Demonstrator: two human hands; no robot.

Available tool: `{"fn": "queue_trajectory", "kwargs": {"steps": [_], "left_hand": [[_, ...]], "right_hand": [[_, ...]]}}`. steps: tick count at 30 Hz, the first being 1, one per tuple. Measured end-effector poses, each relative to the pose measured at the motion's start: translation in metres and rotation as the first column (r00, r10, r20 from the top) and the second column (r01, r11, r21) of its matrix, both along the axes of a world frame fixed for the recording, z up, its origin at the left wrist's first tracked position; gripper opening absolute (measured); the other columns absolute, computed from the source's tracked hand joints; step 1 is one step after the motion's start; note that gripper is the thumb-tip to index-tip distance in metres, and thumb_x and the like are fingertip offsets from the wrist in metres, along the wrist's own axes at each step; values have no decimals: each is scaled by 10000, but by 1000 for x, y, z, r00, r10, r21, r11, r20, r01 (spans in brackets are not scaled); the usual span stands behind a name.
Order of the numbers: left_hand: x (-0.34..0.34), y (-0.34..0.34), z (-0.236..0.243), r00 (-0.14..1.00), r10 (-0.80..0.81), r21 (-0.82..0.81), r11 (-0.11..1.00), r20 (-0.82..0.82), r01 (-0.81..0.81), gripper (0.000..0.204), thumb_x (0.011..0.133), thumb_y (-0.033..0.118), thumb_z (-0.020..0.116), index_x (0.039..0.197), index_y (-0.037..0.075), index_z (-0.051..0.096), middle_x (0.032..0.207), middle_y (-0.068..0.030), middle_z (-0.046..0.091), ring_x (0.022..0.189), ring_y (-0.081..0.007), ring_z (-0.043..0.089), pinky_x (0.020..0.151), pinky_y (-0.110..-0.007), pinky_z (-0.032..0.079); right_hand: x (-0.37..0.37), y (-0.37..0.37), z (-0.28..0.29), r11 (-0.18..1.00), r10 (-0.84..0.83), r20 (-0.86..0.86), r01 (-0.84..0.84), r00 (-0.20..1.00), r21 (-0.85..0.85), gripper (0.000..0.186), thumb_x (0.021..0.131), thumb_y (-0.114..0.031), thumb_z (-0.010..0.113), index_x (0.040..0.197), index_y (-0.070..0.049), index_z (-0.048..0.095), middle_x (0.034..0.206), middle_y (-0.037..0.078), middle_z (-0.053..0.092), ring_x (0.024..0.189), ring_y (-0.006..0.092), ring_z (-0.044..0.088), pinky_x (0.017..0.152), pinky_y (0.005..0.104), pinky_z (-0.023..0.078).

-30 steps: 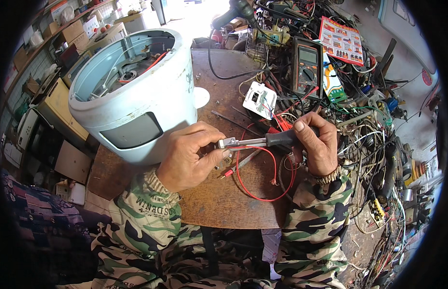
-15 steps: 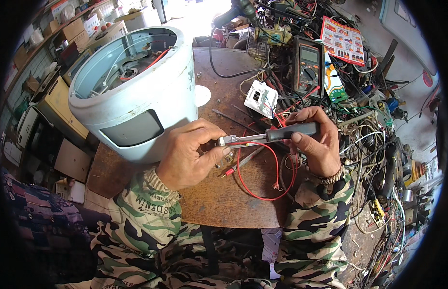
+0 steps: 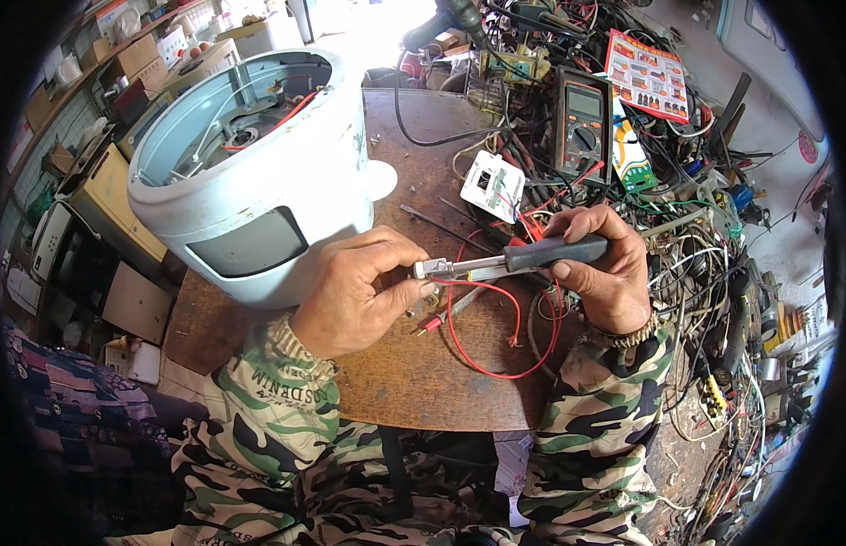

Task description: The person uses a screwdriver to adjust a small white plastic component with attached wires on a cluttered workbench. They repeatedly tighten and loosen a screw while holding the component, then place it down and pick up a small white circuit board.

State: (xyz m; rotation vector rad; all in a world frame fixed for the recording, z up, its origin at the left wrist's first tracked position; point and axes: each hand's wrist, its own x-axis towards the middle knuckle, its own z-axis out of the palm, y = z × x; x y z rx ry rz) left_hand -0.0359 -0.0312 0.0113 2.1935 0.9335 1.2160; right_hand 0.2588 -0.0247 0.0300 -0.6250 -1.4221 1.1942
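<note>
Pinched between the thumb and fingers of my left hand is a small silvery metal part; the fingers hide some of it. My right hand is closed round the dark handle of a screwdriver. Its shaft points left and the tip meets the metal part; the exact contact is too small to make out. A thin red wire trails from near my left fingertips and curves in a loop below the screwdriver. Under the hands lies a red-ended test probe on the brown wooden table.
A large pale-blue round appliance housing, open at the top, stands to the left. A multimeter, a white square plastic piece and a dense tangle of cables fill the right side. A thin metal rod lies behind the hands.
My right hand and the screwdriver have shifted slightly right, and the handle's tilt differs a little. The red wire's loose end has swung slightly left and up. My left hand stays nearly in place.
</note>
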Motion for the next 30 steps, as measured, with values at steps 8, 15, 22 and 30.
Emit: {"fn": "queue_trajectory", "kwargs": {"steps": [8,15,22,30], "left_hand": [[-4,2,1,989,-139,-147,978,56,146,222,911,67,746,1082,-56,677,956,-74,657,764,-99,631,640,-231,523],[-6,2,2,989,-142,-156,977,38,146,206,926,90,736,1068,-50,684,933,-66,663,747,-92,621,624,-228,507],[-4,2,4,993,-121,-126,985,8,121,207,916,116,753,1037,-44,701,909,-66,669,731,-97,612,619,-235,501],[-5,1,8,991,-131,-156,979,5,130,199,900,77,755,1047,-47,704,920,-79,674,742,-97,620,623,-236,509]], "right_hand": [[7,2,-1,999,-2,33,1,999,41,276,760,54,816,938,-47,631,1108,100,642,1019,166,625,934,316,483],[7,2,0,999,2,44,-4,999,52,273,757,54,813,938,-48,636,1124,110,637,1029,168,618,946,321,474],[8,2,0,997,-4,73,-2,997,73,259,764,68,794,933,-47,635,1121,113,646,1019,170,627,940,324,482],[3,-4,4,997,-18,44,21,999,-71,293,805,54,789,1023,-18,607,1071,114,701,979,171,674,880,301,529]]}}
